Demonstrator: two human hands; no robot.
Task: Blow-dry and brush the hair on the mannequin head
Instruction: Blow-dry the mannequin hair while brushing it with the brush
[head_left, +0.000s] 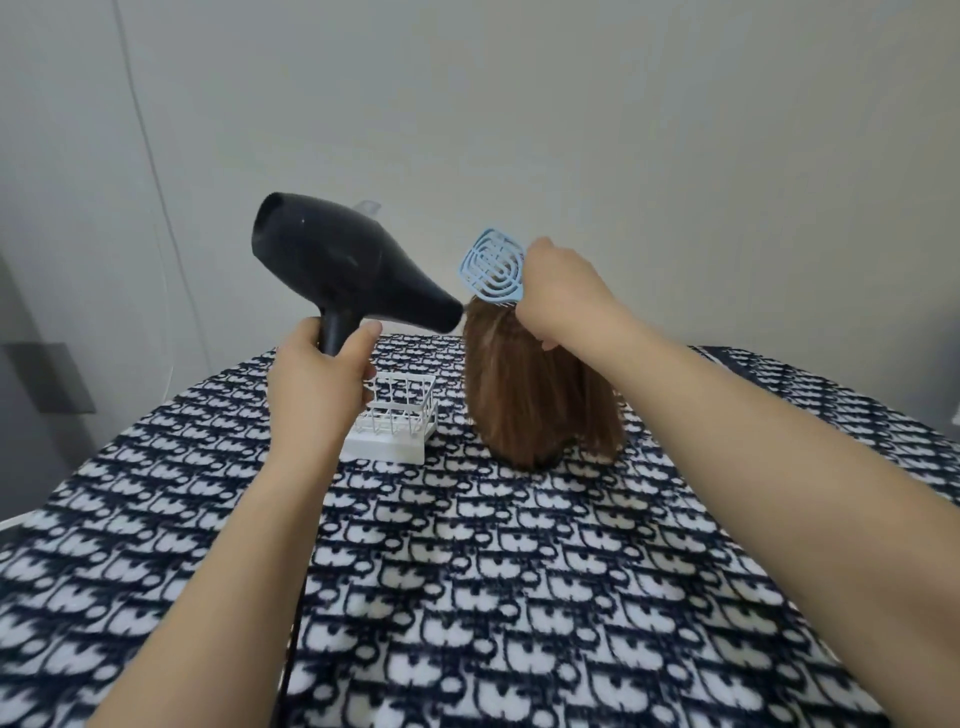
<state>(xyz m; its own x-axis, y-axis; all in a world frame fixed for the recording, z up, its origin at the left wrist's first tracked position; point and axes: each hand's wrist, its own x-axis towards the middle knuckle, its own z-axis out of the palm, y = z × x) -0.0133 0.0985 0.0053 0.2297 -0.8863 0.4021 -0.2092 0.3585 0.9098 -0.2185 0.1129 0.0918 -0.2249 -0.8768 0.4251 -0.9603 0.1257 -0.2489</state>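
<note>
Brush (492, 266) on crown of hair (535, 395), right hand (561, 296) clenched on it. Strands run down: stroke down. Left hand (319, 384) grips dryer (343, 270), nozzle beside crown.

I hold the black hair dryer (343, 275) by its handle, its nozzle slanting down and almost touching the crown of the mannequin head (540, 389). The head stands upright on the patterned cloth, its straight brown hair hanging down. The light blue vented brush (492, 265) sits tilted on top of the hair.
</note>
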